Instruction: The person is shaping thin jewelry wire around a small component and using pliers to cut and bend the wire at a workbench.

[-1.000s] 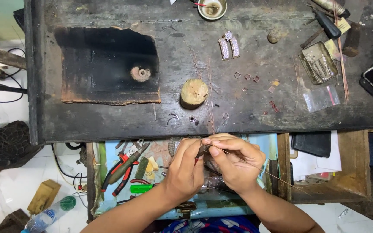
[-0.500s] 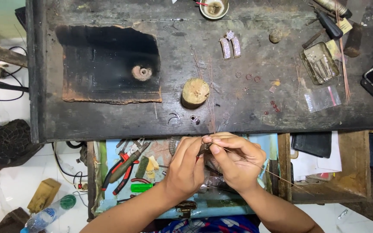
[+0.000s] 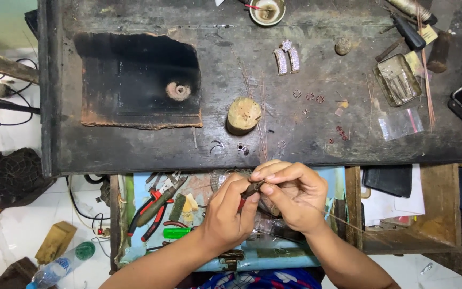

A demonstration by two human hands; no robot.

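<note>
— where was the thin wire (image 3: 343,220)?
— below the desk's (image 3: 135,147) front edge, over the open drawer (image 3: 316,256). your left hand (image 3: 230,214) squeezed small pliers (image 3: 251,190); your right hand (image 3: 294,194) pinched it. light, springy, probably kink-prone: best gripped near the jaws.

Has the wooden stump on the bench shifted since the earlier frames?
No. The wooden stump sits in the same spot, just right of the dark charred slab on the bench, above the two hands.

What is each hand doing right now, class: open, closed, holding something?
Left hand: closed on small dark pliers.
Right hand: fingers pinched at the pliers' tip; what they hold cannot be told.
</note>
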